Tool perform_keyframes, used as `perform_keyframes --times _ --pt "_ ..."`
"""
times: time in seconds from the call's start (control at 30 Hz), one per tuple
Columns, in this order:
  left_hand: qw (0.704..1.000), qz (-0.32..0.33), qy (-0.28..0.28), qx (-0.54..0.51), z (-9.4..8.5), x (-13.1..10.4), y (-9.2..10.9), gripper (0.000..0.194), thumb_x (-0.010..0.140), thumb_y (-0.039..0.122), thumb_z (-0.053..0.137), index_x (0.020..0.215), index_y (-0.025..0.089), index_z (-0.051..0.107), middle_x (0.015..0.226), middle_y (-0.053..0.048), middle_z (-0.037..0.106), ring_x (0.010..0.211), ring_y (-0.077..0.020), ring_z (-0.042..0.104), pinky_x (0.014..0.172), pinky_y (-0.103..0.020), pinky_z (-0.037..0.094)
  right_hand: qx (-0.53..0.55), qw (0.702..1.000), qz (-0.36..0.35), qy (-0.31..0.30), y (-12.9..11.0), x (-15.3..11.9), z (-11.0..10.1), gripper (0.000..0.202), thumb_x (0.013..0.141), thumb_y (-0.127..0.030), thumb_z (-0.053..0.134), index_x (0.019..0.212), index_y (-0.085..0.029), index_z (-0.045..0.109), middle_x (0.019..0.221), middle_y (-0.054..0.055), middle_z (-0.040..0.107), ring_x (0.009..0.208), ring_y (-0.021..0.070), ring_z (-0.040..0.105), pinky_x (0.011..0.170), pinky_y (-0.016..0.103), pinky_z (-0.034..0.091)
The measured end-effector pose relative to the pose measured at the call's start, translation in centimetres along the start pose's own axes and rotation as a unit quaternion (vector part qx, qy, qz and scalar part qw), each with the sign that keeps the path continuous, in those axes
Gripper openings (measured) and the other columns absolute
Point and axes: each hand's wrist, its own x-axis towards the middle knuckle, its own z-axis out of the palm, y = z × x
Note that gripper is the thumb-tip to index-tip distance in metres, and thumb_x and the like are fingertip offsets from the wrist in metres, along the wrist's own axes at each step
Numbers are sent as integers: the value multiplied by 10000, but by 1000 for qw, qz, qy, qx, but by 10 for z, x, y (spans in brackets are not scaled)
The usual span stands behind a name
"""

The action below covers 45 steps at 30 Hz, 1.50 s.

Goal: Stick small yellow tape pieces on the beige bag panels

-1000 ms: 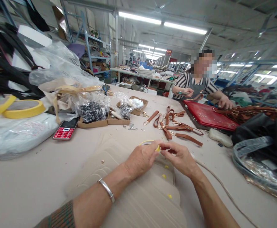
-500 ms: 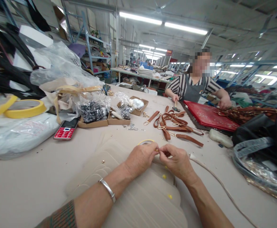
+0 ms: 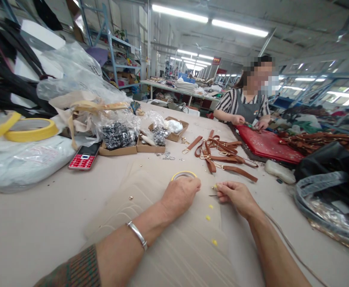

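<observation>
My left hand is closed around a roll of yellow tape, whose rim shows just beyond the knuckles. To its right, my right hand pinches a small yellow piece of tape between thumb and fingertip; a thin dark pointed tool juts from under the same fingers. Beneath the left hand lie overlapping beige sheets. Small yellow tape bits dot their right side, and a small metal stud shows on the left.
Brown straps with gold clasps lie ahead. Cardboard boxes of metal parts and a red phone are at the left. A person works across the table by a red panel. A black bag is at the right.
My hands have parted; the right moved right with a yellow tape bit. Another yellow bit shows on the sheets. The other person's hands came together, and the hammer is no longer seen lying there.
</observation>
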Motion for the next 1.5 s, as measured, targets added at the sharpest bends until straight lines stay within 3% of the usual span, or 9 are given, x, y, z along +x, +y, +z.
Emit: perform_keyframes --times 0.2,0.43,0.53,0.67,0.87,1.1,1.2,1.37,1.5 --pt "997 14 -56 45 8 4 -5 169 907 98 434 935 200 566 931 -56 625 920 -224 541 746 -324 438 -56 998 22 2 5 4 5 187 675 -325 709 647 -153 644 520 5 625 394 75 535 404 181 465" --pt "997 26 -55 49 10 4 -6 155 905 111 442 948 199 562 971 -49 606 947 -218 512 819 -342 431 -143 989 9 25 -4 3 15 152 686 -237 681 585 -166 593 437 -41 568 340 59 494 341 145 391" --pt "998 25 -48 42 11 3 -7 142 910 119 443 945 198 555 974 -48 599 946 -217 512 820 -345 429 -161 987 12 25 -5 5 15 83 702 -236 678 725 -168 638 413 -45 560 329 75 495 336 162 399" --pt "998 13 -49 36 10 3 -7 157 913 119 427 961 195 556 992 -58 588 948 -216 507 833 -354 424 -162 986 4 29 2 4 6 316 716 -349 687 968 -173 613 393 -74 521 307 98 466 305 191 379" --pt "999 -1 -43 30 8 4 -6 134 900 122 448 945 197 549 996 -57 591 948 -220 507 855 -369 412 -174 983 -65 1 17 -3 -4 334 749 -480 622 829 -162 686 527 -23 582 421 100 505 414 219 422" --pt "1000 26 -14 6 -1 4 -4 114 925 151 428 913 187 535 943 -51 595 892 -207 517 805 -337 427 -253 958 -135 30 14 1 6 207 754 -391 620 773 -226 743 856 36 739 830 218 635 737 288 451" --pt "999 48 13 -21 -2 4 -6 146 948 170 399 933 179 544 942 -52 610 905 -197 537 829 -325 438 -270 955 -125 -15 8 -2 0 232 755 -399 622 662 -209 717 666 -1 689 653 171 590 596 251 401" --pt "993 69 45 -81 2 2 -8 182 963 183 392 1030 198 560 1027 -40 654 976 -173 594 876 -288 468 -281 941 -81 -171 -4 -9 -14 419 787 -459 584 486 -167 594 408 -55 434 423 80 332 437 238 213" --pt "989 70 57 -113 4 0 -7 327 956 191 435 1277 246 463 1206 -31 633 1103 -170 595 977 -306 461 -223 962 -156 -28 -8 -11 -7 306 780 -441 603 784 -162 728 628 5 651 564 133 524 515 242 370"
